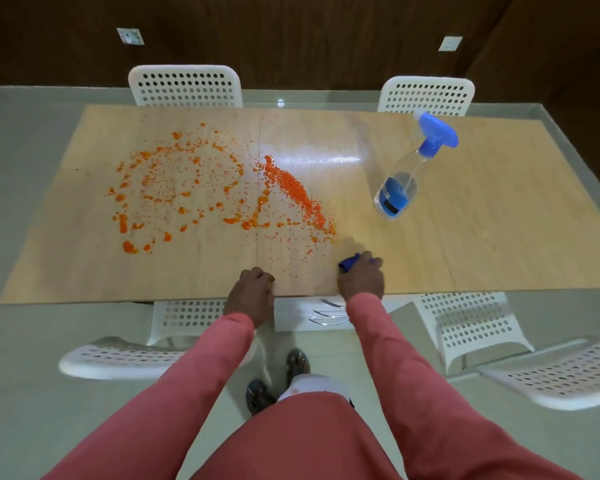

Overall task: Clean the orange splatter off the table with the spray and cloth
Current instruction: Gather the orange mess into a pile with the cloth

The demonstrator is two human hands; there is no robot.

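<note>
At the bench's (499, 209) near edge, the right hand (361, 277) grips the blue cloth (349, 263), seemingly bunched, just right of the orange splatter (222, 192), nearer it than the loosely curled left hand (252, 289).

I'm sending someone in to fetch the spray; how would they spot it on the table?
Start at the wooden tabletop and look right of the orange splatter. The spray bottle stands there alone, untouched: clear plastic, blue label, blue trigger head, unlike the small blue cloth gripped in the right hand.
</note>
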